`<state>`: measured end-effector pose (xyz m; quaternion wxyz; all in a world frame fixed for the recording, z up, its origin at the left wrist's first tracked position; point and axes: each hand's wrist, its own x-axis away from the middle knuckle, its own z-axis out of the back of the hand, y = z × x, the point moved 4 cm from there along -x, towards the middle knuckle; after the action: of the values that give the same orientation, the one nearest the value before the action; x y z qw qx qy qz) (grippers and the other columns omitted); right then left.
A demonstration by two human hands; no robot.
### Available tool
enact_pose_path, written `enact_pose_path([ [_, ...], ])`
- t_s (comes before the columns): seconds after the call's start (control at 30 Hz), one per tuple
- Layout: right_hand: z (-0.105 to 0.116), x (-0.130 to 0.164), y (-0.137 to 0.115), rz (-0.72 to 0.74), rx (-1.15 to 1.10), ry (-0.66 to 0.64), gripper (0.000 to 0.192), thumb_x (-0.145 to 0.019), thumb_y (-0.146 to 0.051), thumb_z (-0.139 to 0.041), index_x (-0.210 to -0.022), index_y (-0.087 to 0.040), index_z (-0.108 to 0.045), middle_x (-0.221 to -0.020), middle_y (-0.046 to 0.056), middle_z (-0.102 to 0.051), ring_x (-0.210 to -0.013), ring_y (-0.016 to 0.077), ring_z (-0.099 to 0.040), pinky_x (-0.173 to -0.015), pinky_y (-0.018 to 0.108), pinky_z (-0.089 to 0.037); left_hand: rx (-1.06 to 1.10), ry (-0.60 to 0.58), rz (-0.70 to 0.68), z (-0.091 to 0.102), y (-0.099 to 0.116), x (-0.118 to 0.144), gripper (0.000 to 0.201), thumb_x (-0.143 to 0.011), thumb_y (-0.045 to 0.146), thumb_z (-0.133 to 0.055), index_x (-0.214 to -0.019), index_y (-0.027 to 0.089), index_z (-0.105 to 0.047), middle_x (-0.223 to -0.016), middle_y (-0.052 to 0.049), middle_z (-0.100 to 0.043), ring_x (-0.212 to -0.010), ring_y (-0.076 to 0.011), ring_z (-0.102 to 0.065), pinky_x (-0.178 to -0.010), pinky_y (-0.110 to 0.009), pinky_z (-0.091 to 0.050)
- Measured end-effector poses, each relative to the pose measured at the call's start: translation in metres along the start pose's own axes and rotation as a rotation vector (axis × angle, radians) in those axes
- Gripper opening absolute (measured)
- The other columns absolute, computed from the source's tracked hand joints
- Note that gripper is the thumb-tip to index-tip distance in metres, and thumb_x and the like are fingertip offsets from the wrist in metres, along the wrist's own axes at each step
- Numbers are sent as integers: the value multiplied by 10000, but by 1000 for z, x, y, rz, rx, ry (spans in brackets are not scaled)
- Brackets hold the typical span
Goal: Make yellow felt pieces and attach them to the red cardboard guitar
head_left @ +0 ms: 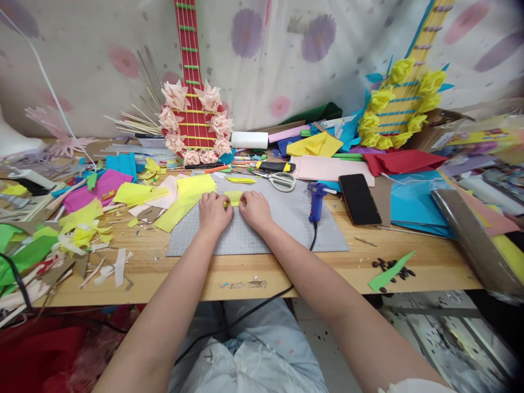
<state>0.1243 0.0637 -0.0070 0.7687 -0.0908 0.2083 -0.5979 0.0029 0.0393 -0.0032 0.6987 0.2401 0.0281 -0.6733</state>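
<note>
Yellow paper piece lies on the grey cutting mat, pinched at its two ends between both hands near the far edge of the mat. Widest of all is the wooden worktop, strewn with coloured paper scraps, and on it the cutting mat sits in the middle. Against the cloth backdrop lean a red paper guitar ringed with pink flowers and, to the right, a yellow guitar ringed with yellow flowers. A blue paper sheet lies right of the mat, with a black phone just beside it, face up. The left hand rests knuckles up, its grip closed on the left end of the yellow piece; the right hand does the same at the right end, fingers curled on the paper. A blue glue gun stands on the mat's right part, its cord running off the near edge. Scissors lie just beyond the mat's far edge. A green paper strip lies near dark seeds at the front right.
</note>
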Motion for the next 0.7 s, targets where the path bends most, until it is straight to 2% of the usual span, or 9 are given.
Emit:
enact_pose_path([
  [0.1,-1,1,-3,0,55,5,211,-811,-319,-473,-936,-179,-571,-969,93,-580,-924,231,-484,-781,341,-356,-10,17,39,1,2,0,189,-731,381,-540,-781,229,-639,-876,-79,-539,-969,-257,-412,-840,-380,-328],
  [0.2,-1,1,-4,10,101,14,228,-803,-336,-481,-950,-179,-559,-977,89,-578,-932,238,-482,-769,341,-363,-10,10,69,1,2,-2,194,-708,399,-568,-783,237,-644,-888,-71,-544,-967,-249,-416,-844,-367,-333],
  [0.33,-2,2,-3,25,125,11,195,-804,-231,-448,-966,-187,-548,-977,85,-573,-928,235,-479,-753,336,-365,6,-13,114,0,-5,-2,139,-714,304,-553,-787,256,-661,-900,-69,-552,-973,-251,-423,-848,-378,-334],
  [0.47,-2,2,-1,37,122,-6,223,-789,-163,-435,-980,-200,-543,-973,79,-564,-921,234,-475,-747,331,-364,44,-32,146,1,-10,-2,209,-713,187,-509,-796,274,-680,-910,-72,-558,-984,-252,-426,-858,-389,-337],
  [0.7,-4,1,0,22,98,-33,242,-791,-125,-409,-981,-198,-541,-983,91,-556,-917,241,-471,-758,341,-360,87,-55,150,1,-11,-1,265,-709,126,-470,-801,264,-677,-894,-77,-556,-972,-265,-435,-855,-413,-359],
])
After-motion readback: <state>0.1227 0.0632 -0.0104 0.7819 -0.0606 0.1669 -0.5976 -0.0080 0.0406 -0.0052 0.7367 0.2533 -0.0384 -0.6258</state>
